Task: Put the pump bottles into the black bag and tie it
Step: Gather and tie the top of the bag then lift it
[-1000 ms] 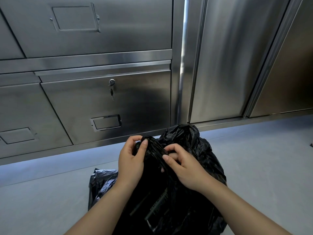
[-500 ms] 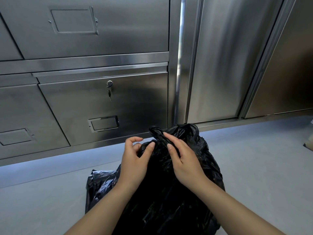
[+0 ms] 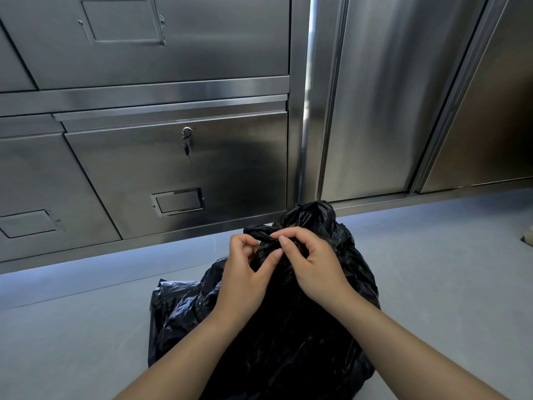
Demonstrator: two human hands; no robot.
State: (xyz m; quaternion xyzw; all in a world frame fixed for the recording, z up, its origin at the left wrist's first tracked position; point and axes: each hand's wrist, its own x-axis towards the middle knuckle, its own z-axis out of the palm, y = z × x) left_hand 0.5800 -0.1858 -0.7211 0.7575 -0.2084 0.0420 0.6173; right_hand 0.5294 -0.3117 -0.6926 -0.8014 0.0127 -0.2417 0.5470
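Note:
A full black plastic bag (image 3: 288, 336) sits on the grey floor right in front of me. Its gathered mouth rises into a twisted neck between my hands, and a loose bunch of plastic sticks up behind them. My left hand (image 3: 245, 272) pinches the neck from the left. My right hand (image 3: 311, 261) holds a twisted strand across the top with thumb and forefinger. No pump bottle is visible; the bag's contents are hidden.
Stainless steel cabinets (image 3: 173, 157) with locked drawers and tall doors (image 3: 375, 111) stand just behind the bag. Grey floor (image 3: 447, 269) stretches to both sides. A small pale object (image 3: 528, 236) peeks in at the right edge.
Both hands worked the bag's neck: my right hand lifted a strand of plastic up and drew it leftward over the top, while my left hand shifted its pinch on the neck.

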